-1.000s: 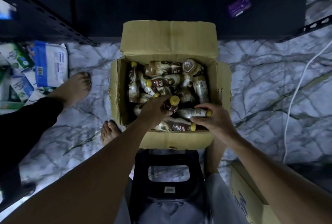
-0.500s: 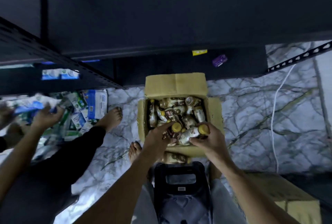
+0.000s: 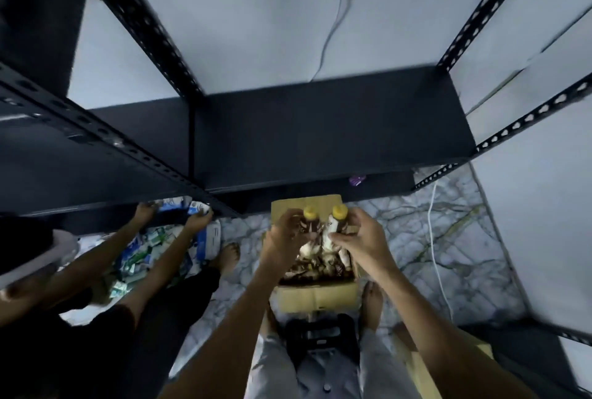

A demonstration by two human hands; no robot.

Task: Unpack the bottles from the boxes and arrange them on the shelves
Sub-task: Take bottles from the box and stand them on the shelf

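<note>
Above the open cardboard box (image 3: 317, 297), the fingers of the left hand (image 3: 282, 238) are curled round the dark-labelled body of the left bottle (image 3: 310, 224). The fingers and thumb of the right hand (image 3: 362, 238) are clamped the same way on the right bottle (image 3: 336, 222). Both bottles stand upright with their yellow caps up, just beside each other and held clear of the box's contents. Below them, inside the box, loose bottles (image 3: 320, 264) of the same brown-and-cream kind lie jumbled on their sides. The box sits on a grey-veined marble floor (image 3: 464, 238), its far flap folded open toward a dark metal shelf (image 3: 320, 129) whose board shows beyond the caps, with perforated uprights rising at its corners. A small purple packet (image 3: 357, 179) shows just under that shelf's front edge. By the box's near wall a black plastic stool (image 3: 320, 334) stands between the person's knees, and a bare foot (image 3: 373, 299) rests on the floor just right of the box. A white cable (image 3: 437, 254) trails across the marble farther right. A second cardboard box (image 3: 426, 376) shows at the lower right, partly hidden by the right forearm. To the left, another person's arms (image 3: 166, 254) reach over a heap of blue, green and white packets (image 3: 144, 248) on the floor beneath a neighbouring shelf.
</note>
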